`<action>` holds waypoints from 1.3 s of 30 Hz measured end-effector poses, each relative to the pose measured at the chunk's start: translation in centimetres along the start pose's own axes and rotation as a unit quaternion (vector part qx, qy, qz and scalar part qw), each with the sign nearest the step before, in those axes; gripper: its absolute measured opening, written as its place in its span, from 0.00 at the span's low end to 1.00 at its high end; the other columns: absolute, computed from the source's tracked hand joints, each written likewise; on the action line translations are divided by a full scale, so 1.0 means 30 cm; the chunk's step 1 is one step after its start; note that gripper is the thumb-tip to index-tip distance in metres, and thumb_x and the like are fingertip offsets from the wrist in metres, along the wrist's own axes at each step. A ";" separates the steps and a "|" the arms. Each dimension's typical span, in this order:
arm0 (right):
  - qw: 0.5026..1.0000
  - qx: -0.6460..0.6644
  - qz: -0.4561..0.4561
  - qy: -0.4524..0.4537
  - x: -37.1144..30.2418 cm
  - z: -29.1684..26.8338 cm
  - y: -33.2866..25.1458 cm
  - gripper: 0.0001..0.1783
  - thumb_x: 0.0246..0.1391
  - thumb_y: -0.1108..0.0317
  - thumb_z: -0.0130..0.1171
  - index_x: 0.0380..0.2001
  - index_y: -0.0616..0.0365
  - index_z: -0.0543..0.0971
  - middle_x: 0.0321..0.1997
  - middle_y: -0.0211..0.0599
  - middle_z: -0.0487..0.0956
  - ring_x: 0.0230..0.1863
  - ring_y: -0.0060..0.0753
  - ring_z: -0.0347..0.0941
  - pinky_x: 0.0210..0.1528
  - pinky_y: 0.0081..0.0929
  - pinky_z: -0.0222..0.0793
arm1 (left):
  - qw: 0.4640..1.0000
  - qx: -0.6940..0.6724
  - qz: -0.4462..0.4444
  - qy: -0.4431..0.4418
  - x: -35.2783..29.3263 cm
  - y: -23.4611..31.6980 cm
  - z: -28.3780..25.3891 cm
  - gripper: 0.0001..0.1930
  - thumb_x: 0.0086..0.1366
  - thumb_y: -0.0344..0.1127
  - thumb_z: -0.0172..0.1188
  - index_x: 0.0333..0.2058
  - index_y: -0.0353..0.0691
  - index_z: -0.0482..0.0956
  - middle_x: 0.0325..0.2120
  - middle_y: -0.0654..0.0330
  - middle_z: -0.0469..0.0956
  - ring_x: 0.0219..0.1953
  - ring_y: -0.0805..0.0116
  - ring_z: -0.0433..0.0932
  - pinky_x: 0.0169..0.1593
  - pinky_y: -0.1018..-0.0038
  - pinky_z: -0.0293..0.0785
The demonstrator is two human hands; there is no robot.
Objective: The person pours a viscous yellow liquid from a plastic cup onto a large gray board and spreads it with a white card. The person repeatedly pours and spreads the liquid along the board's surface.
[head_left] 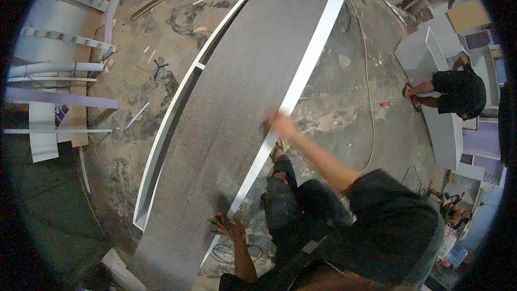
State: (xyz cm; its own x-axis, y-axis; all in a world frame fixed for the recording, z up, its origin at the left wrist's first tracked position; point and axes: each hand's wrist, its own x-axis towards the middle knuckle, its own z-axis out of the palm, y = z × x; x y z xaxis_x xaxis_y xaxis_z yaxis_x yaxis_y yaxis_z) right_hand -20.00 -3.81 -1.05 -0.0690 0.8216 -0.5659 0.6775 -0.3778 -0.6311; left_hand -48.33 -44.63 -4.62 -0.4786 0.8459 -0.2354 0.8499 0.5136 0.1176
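A long dark grey-brown panel slants across the view in front of me, with a white edge along its right side. Past its left side shows a white frame with a short divider; the panel hides the rest. My left hand is at the near part of the white edge, fingers spread over the panel's surface, holding nothing visible. Farther up the same edge is my right hand. Motion blurs its fingers, and whether it grips anything is unclear.
A tan cable and a small red object lie on the stained concrete floor to the right. Another person bends by grey-white cabinets. Boards and strips stick out at left, beside a dark green sheet.
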 end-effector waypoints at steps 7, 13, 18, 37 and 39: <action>0.908 0.379 0.016 0.178 0.834 -1.083 0.297 0.23 0.58 0.62 0.64 0.50 0.70 0.75 0.38 0.40 0.80 0.28 0.27 0.75 0.35 0.28 0.77 | 0.978 0.146 -0.056 -0.138 0.024 0.035 -0.038 0.41 0.69 0.57 0.52 0.71 0.38 0.52 0.74 0.48 0.38 0.75 0.43 0.30 0.70 0.33 0.30; 0.912 0.203 0.196 0.298 0.981 -1.155 0.153 0.32 0.50 0.57 0.73 0.49 0.69 0.71 0.39 0.44 0.73 0.28 0.37 0.73 0.43 0.46 0.81 | 0.990 0.072 -0.089 -0.088 0.073 0.050 -0.097 0.39 0.72 0.56 0.48 0.71 0.38 0.48 0.74 0.51 0.40 0.75 0.44 0.32 0.71 0.36 0.35; 0.914 0.280 0.190 0.224 0.989 -1.211 0.157 0.22 0.54 0.51 0.69 0.32 0.59 0.75 0.32 0.37 0.75 0.26 0.34 0.72 0.32 0.40 0.74 | 0.986 0.054 -0.126 -0.093 0.087 0.101 -0.103 0.35 0.74 0.55 0.43 0.71 0.39 0.51 0.74 0.51 0.43 0.75 0.45 0.35 0.72 0.41 0.38; 0.987 -0.023 0.077 0.141 0.972 -1.333 0.341 0.26 0.49 0.41 0.71 0.24 0.54 0.80 0.20 0.29 0.77 0.18 0.22 0.72 0.19 0.24 0.64 | 0.991 0.066 -0.102 -0.052 0.107 0.094 -0.109 0.36 0.75 0.57 0.40 0.68 0.31 0.55 0.73 0.51 0.44 0.75 0.46 0.38 0.74 0.47 0.38; 0.985 -0.043 0.068 0.153 0.969 -1.316 0.344 0.26 0.50 0.40 0.70 0.24 0.53 0.80 0.21 0.29 0.78 0.19 0.23 0.74 0.20 0.23 0.67 | 0.992 0.059 -0.106 -0.044 0.100 0.092 -0.118 0.37 0.75 0.58 0.39 0.68 0.30 0.55 0.73 0.50 0.46 0.75 0.46 0.39 0.74 0.48 0.39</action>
State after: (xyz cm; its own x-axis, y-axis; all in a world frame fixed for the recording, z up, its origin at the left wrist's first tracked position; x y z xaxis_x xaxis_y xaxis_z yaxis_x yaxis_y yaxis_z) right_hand 13.90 33.05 -3.07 0.2419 0.8608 -0.4478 0.7256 -0.4669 -0.5055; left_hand -48.19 -40.15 -1.58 -0.6330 0.7019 -0.3266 0.7542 0.6542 -0.0559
